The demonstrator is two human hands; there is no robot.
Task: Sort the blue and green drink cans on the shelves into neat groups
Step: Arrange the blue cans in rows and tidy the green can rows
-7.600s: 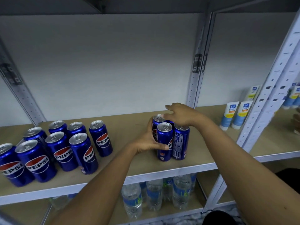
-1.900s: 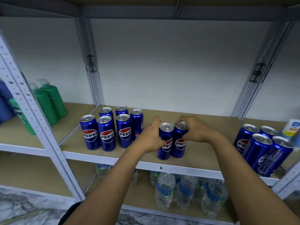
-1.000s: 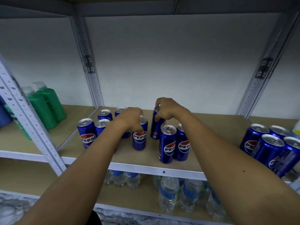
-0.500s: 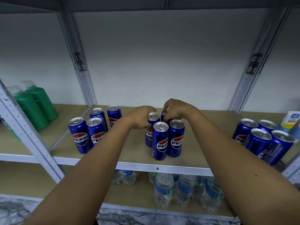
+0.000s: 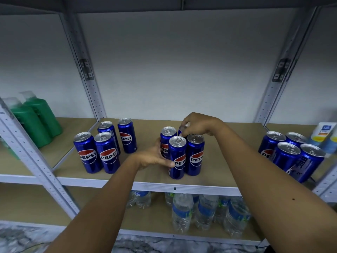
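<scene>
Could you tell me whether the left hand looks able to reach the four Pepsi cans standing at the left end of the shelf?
Probably yes. The left hand is busy steadying the middle cluster, but only bare shelf board lies between it and the left cans.

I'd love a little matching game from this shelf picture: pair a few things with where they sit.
Things:
1. green plastic bottles
2. clear plastic water bottles
3. white and yellow tube
4. left hand

Places:
A. far right of the can shelf
B. left bay
C. against the middle blue cans
D. shelf below

Pairs: 1-B, 2-D, 3-A, 4-C
</scene>
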